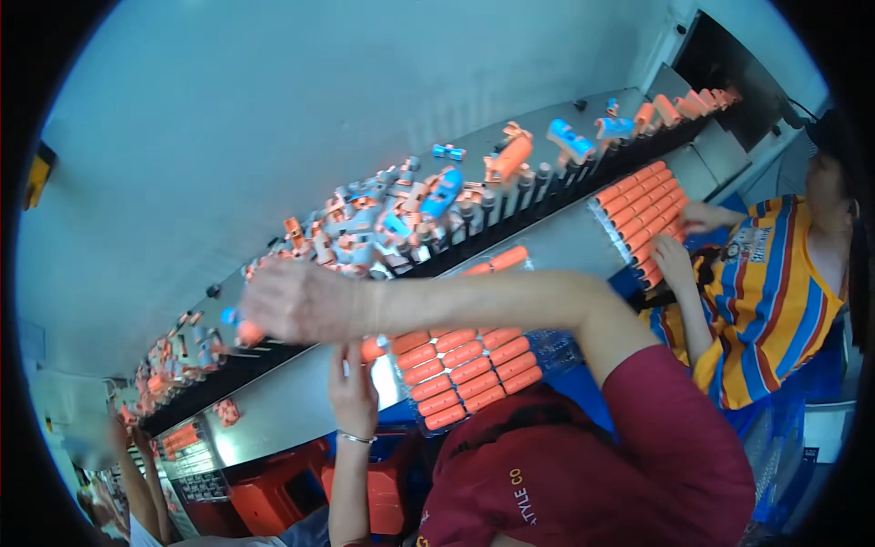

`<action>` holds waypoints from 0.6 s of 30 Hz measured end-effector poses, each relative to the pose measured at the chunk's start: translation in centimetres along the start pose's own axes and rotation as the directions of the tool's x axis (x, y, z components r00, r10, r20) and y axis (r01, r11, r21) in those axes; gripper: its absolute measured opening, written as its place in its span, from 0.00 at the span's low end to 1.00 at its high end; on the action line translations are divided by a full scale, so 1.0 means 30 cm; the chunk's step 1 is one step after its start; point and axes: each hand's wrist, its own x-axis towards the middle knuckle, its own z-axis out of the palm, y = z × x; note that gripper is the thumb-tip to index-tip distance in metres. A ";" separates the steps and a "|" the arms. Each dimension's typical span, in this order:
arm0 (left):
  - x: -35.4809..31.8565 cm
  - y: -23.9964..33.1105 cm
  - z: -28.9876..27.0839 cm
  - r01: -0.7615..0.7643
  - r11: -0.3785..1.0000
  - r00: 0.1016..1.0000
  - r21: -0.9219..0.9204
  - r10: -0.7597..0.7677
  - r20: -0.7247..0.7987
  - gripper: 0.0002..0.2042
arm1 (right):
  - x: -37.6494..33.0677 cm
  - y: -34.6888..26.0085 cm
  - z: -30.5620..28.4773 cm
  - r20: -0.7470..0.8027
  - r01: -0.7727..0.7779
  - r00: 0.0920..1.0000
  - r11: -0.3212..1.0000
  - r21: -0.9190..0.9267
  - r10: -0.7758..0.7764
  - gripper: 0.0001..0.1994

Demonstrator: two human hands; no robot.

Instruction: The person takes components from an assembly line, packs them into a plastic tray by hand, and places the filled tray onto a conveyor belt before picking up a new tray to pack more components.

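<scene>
The person's right hand [296, 301] is reaching left across the line, fingers closing round a small orange plastic cylinder [248, 332] at the black conveyor rail [219, 378]. The left hand [351, 392] is rising open just beside it, holding nothing. The piece looks light, rigid and smooth; gripping around its middle seems soundest. More orange cylinders are lying in a near tray [469, 365], right of both hands.
</scene>
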 end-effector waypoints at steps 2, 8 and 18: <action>-0.086 -0.016 0.127 -0.018 0.998 0.985 -0.059 0.028 0.170 0.19 | 0.044 -0.075 -0.148 -0.193 -0.032 0.980 0.998 0.047 0.040 0.14; 0.045 0.232 0.335 0.001 0.974 0.980 -0.225 0.043 0.194 0.23 | -0.731 -0.023 -0.589 0.063 -0.682 0.715 0.714 -0.162 0.697 0.18; 0.315 0.521 0.700 -0.082 0.967 0.906 -0.241 0.173 0.387 0.18 | -1.140 -0.118 -0.754 0.107 -0.856 0.340 0.354 -0.377 0.934 0.16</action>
